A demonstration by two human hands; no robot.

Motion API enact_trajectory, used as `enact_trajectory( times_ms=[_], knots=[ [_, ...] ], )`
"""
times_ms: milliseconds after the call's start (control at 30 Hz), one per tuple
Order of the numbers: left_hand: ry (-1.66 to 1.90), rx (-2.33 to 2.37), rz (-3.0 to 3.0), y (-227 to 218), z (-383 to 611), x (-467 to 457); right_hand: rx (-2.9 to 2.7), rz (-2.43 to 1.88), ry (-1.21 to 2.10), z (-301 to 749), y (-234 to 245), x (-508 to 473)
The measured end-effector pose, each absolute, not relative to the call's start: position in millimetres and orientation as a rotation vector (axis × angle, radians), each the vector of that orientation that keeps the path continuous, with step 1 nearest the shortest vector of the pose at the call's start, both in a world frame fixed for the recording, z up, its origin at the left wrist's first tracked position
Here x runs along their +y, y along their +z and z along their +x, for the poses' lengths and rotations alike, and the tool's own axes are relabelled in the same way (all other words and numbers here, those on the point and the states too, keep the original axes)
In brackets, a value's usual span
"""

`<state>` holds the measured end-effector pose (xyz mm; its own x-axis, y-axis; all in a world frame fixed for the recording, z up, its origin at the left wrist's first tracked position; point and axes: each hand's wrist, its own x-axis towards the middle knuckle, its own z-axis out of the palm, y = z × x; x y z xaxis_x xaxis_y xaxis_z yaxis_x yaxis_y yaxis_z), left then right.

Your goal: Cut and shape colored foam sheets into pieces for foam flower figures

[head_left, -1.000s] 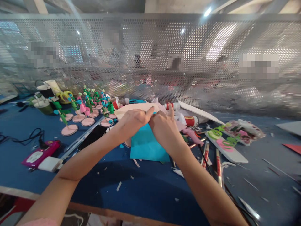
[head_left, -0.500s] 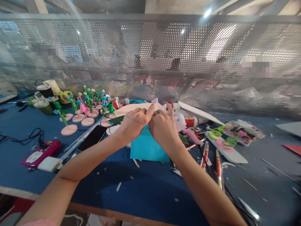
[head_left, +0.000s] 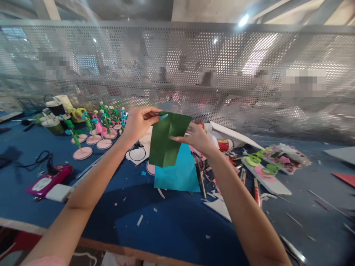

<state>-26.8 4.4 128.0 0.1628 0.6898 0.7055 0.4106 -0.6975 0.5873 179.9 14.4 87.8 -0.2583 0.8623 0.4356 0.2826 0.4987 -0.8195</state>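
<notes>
A dark green sheet of paper (head_left: 162,147), with a crease running down it, is held up above the blue tabletop (head_left: 155,236), in front of the person at the table. The left hand (head_left: 141,122) has its thumb and fingers closed together on the sheet's upper left corner, and a small pale blue spot shows by the thumb tip. The right hand (head_left: 198,137) is more spread: its thumb lies across the front of the sheet while the other fingers are at the right edge, partly hidden. From here I cannot tell how tightly that hand grips.

Below and partly behind the green paper is a bright blue sheet (head_left: 177,180). Further left stand small paper flowers on round pink bases (head_left: 82,153), and nearer the person is a magenta device (head_left: 51,181) with a white block beside it. To the right, past a red-labelled bottle (head_left: 225,144), a white board (head_left: 273,184) carries green and pink paper curls, next to a clear bag (head_left: 290,157) of small pieces. Paper scraps dot the tabletop. Along the back runs a perforated metal screen (head_left: 235,55), with blurred figures beyond it.
</notes>
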Motion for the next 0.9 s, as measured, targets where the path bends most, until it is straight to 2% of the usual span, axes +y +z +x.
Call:
enact_trajectory(
  times_ms=[133, 333, 600, 900],
  knots=[
    [1.399, 1.010, 1.934, 118.2, -29.2, 26.1, -1.518, -0.913, 1.192, 166.5, 70.2, 23.9],
    [1.149, 1.066, 1.624, 70.6, -38.3, 56.9, -1.405, -1.127, 1.343, 153.4, 39.5, 23.2],
    [1.195, 0.962, 1.221, -3.7, -60.1, 53.6, -1.477, -1.198, 1.244, 143.6, -11.7, 23.1],
    [1.287, 1.106, 1.329, -26.4, -60.8, 50.0, -1.562, -1.251, 1.167, 134.6, -33.3, 15.5]
  ],
)
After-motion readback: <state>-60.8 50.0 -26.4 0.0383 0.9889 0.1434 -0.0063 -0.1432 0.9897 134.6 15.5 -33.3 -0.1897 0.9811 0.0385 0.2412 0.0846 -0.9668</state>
